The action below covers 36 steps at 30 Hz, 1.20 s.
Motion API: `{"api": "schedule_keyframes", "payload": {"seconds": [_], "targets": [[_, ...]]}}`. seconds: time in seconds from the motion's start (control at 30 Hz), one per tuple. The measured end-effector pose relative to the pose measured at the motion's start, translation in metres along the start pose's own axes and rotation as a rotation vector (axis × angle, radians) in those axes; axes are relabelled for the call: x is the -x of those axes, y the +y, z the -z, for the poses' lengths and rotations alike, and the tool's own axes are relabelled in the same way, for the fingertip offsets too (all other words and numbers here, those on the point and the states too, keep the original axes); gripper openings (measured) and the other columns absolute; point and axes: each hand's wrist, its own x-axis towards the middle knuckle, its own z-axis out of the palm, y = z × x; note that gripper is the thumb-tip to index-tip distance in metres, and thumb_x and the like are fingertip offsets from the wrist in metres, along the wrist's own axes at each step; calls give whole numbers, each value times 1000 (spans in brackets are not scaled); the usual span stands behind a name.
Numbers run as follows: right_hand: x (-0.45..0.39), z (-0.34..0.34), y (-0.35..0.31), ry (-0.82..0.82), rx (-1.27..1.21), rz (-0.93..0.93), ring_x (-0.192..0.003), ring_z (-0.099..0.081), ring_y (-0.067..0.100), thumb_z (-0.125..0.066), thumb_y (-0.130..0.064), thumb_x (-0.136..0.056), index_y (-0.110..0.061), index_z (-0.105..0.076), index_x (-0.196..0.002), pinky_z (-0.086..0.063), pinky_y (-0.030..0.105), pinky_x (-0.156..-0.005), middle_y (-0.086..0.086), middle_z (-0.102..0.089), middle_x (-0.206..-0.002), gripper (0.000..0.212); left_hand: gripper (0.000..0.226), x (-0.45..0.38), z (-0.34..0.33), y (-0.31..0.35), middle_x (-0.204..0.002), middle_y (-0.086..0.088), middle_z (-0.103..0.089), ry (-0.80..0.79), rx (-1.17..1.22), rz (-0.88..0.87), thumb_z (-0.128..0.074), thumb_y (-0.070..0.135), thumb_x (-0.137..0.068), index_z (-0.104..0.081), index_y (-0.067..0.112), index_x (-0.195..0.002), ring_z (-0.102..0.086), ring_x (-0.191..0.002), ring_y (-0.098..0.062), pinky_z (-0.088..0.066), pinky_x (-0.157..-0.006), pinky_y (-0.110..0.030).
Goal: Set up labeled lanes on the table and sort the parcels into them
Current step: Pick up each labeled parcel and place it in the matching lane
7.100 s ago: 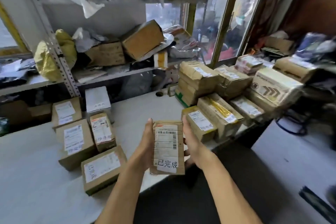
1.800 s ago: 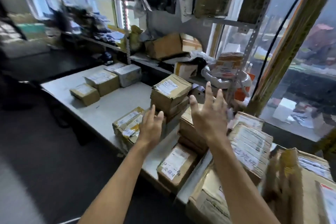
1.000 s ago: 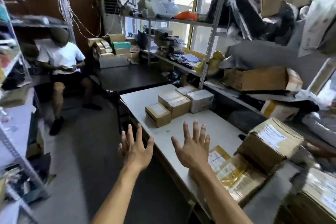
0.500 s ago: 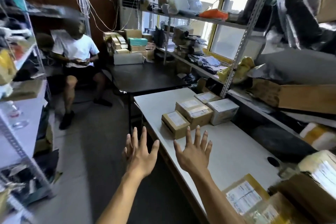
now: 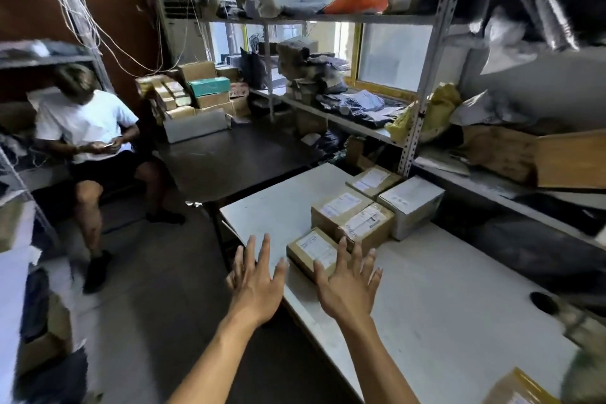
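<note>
I am holding my left hand and right hand out with fingers spread, gripping nothing, above the near edge of the white table. Five labelled parcels are sitting clustered at its far end, the nearest just beyond my right fingertips.

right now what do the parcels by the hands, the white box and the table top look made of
Brown parcels: apparently corrugated cardboard, matte brown, with white paper labels and glossy tape over the seams.
White box: probably white-faced cardboard, matte with crisp folded edges; it could be coated board.
Table top: smooth pale grey sheet, likely laminate or painted board, with faint scuffs and a dull sheen.
</note>
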Motion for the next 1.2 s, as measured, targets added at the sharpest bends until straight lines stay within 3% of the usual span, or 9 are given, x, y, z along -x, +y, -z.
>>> {"api": "schedule_keyframes", "payload": {"seconds": [0.17,0.37,0.8,0.9,1.03,1.13,1.2], "targets": [[-34,-2,2,57,43,-56,-150,37,30,-18,-64,-104,-30,15,-163,20,54,-123,-1,28,-169,76,57,-59,11,8,-168,15,14,-32,103,-19,-11,57,-105,3,46,-159,20,-153,-10,7,-122,-51],[-72,-6,-4,99,85,-154,-150,39,30,-18,-65,-104,-31,19,-162,22,53,-122,0,31,-168,77,57,-127,10,16,-168,14,14,-45,57,-138,-8,57,-104,7,48,-158,18,-154,-13,5,-122,-50],[-174,-39,-57,199,109,-519,-152,35,31,-14,-65,-104,-29,25,-160,20,52,-124,0,35,-166,77,60,-311,-15,11,-170,8,9,-272,-74,-382,-13,56,-105,1,40,-160,11,-156,-20,-2,-122,-53],[-175,-49,-57,224,-9,-641,-154,29,30,-12,-66,-104,-31,23,-160,18,51,-123,-2,32,-167,75,59,-333,-23,14,-170,5,1,-323,-69,-421,-16,55,-106,-6,37,-161,3,-156,-23,-6,-122,-54],[-150,-79,-48,248,-302,-843,-158,18,29,-15,-64,-104,-34,19,-161,-5,54,-127,-4,24,-170,73,60,-339,-45,13,-170,1,-10,-476,36,-422,-20,55,-106,-13,32,-161,-9,-156,-25,-12,-122,-53],[-137,-104,-50,290,-618,-994,-158,14,30,-18,-68,-103,-37,20,-161,-6,55,-126,-5,22,-171,76,56,-338,-63,11,-160,-6,-36,-574,153,-402,-22,52,-108,-29,26,-157,-33,-146,-27,-29,-116,-47],[-136,-115,-56,327,-832,-1109,-159,5,33,-20,-62,-106,-34,21,-161,-8,55,-127,4,16,-172,74,53,-340,-78,5,-150,-8,-49,-666,189,-357,-24,51,-108,-41,25,-151,-46,-137,-27,-38,-108,-42]]}}
